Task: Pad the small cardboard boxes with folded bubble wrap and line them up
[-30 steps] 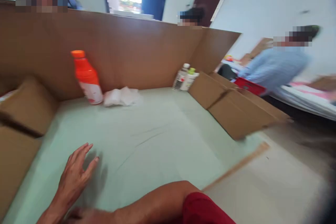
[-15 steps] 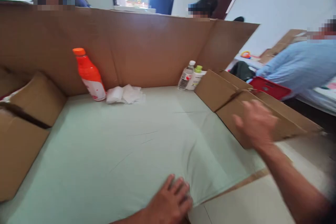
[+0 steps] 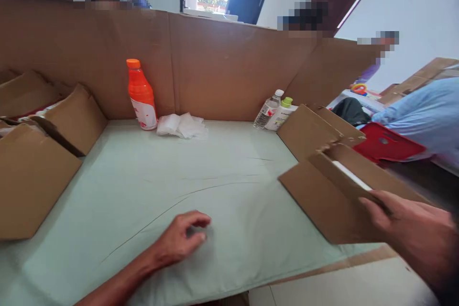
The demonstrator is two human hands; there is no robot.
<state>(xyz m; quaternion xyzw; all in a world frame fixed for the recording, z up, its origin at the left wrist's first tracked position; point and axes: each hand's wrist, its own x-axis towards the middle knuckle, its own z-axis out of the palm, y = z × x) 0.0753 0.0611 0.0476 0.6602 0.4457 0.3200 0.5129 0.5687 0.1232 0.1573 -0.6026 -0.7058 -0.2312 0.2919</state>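
Two hands: left hand point(image 3: 181, 239) curled on cloth point(image 3: 150, 186), right hand point(image 3: 412, 229) gripping cardboard flap point(image 3: 322, 201).

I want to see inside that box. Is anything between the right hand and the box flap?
No. The right hand already touches the cardboard box flap; nothing lies between them. The left hand rests on the green sheet.

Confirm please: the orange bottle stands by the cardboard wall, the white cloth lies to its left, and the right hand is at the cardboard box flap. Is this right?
Not quite. In the head view the white cloth lies to the right of the orange bottle, not the left. The bottle does stand by the cardboard wall, and the right hand is at the cardboard box flap.
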